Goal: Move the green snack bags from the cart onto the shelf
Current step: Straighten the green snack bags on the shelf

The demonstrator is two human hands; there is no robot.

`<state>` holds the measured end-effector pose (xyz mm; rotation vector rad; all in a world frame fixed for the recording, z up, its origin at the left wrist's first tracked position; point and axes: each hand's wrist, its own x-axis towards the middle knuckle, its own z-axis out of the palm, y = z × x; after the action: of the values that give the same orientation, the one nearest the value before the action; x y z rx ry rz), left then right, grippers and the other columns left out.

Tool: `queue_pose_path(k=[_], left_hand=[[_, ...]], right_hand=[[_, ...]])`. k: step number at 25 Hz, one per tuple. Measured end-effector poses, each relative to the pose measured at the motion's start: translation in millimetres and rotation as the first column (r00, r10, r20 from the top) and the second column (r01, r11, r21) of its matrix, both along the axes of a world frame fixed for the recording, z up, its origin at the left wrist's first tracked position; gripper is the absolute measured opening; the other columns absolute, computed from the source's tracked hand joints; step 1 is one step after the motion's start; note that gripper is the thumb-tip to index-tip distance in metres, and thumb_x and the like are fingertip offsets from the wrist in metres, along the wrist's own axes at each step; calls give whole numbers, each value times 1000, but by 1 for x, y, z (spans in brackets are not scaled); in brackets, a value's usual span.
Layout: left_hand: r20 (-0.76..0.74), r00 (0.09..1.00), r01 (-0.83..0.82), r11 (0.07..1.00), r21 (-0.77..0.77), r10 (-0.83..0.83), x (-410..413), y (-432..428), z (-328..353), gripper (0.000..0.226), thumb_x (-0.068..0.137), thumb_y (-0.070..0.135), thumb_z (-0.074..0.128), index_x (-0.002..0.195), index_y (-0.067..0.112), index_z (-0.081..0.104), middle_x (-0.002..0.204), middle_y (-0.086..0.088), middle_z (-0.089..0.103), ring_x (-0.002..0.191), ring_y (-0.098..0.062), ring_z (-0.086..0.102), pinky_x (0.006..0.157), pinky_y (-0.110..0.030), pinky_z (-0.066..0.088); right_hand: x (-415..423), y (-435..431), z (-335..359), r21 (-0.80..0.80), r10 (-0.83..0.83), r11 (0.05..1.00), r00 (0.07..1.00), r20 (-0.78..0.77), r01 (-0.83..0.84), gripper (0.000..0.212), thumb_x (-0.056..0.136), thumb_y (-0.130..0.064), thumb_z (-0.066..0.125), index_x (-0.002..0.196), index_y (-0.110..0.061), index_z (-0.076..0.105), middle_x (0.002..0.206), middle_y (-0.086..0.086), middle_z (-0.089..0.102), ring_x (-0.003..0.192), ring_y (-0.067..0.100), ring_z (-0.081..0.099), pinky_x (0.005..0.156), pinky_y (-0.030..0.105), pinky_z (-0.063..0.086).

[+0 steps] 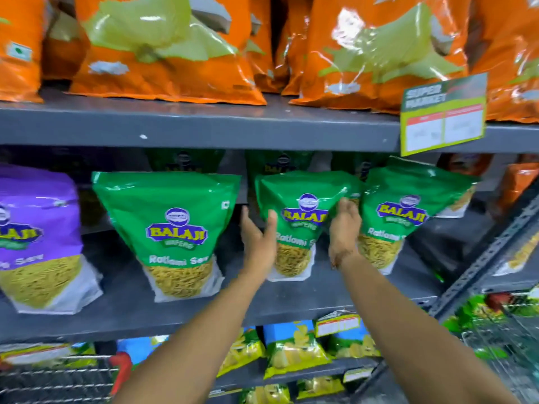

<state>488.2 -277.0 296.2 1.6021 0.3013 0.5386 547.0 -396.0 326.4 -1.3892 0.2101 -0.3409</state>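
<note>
both bare forearms reach up from the bottom edge toward a grey metal shelf [204, 304]. left hand [258, 237] and right hand [344, 225] clasp the sides of the middle green bag [300, 217], upright on that shelf between two matching green bags [172, 225] [405, 214]. glossy pouches, clear windows showing yellow strands. purple bag [38, 237] far left; orange bags [163, 48] above; wire cart [507, 339] lower right.

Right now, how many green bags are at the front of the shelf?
3: a left one, a middle one between both hands, a right one. More green bags show behind, partly hidden.
</note>
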Motion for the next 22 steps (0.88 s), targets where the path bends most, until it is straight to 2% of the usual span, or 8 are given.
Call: queue_pose_path(k=[2,5,9,11,14,16,19,22], left_hand=[[-35,995,-94,974,-208,88,29,5,21,44,92,33,46,121,-1,49,126,-22,56,116,-30,53,97,-36,43],[39,980,-190,970,-153,198,28,3,21,26,92,29,47,96,7,60,94,-11,65,82,-19,58,75,-29,42],[-132,989,54,990,-134,-71,5,-13,-15,40,87,38,54,121,19,49,111,4,58,101,-13,55,85,-29,41],[-209,975,65,996,-58,-76,0,-15,-33,39,79,46,61,114,29,52,108,7,60,103,-14,58,87,-31,45],[-181,984,-13,996,-93,-4,0,-20,-41,34,77,47,64,105,31,55,107,3,65,104,-17,61,89,-34,48],[-75,980,-188,982,-32,185,-5,-30,-44,39,74,52,63,100,23,56,101,-3,65,97,-20,62,85,-36,49],[163,848,-530,797,290,504,-26,-64,-59,50,77,66,43,85,16,43,88,-17,55,87,-26,48,81,-38,37],[181,982,-135,888,439,60,-23,-128,-58,48,89,52,36,79,7,50,74,-5,52,75,-17,44,71,-35,37]], right_hand=[[14,-11,17,-81,93,992,996,6,-92,25,95,-16,41,79,-9,59,83,4,59,89,18,49,79,25,41],[15,-20,17,-27,199,980,980,31,-198,35,97,-25,36,111,0,57,105,4,60,98,15,56,82,8,48],[-3,-17,-34,63,498,867,866,-54,-494,55,92,-56,27,126,-20,50,127,-5,58,105,-3,62,96,23,52],[-8,-17,-48,-106,539,822,825,-174,-559,77,80,-74,25,140,-27,33,152,-2,33,137,12,36,117,42,30],[-8,-22,-50,-175,506,819,832,-229,-547,75,84,-66,21,145,-22,20,156,0,23,143,20,22,118,43,19],[-16,-34,-52,-138,480,852,858,-181,-505,66,89,-58,29,138,-15,36,145,5,42,136,25,36,113,42,29],[-31,-71,-63,-3,179,984,982,-66,-180,50,86,-56,41,90,-10,58,90,12,60,89,27,54,80,27,40],[-10,-126,-58,-10,-207,978,978,-27,207,38,92,-42,40,71,-11,43,70,7,46,68,19,43,66,26,31]])
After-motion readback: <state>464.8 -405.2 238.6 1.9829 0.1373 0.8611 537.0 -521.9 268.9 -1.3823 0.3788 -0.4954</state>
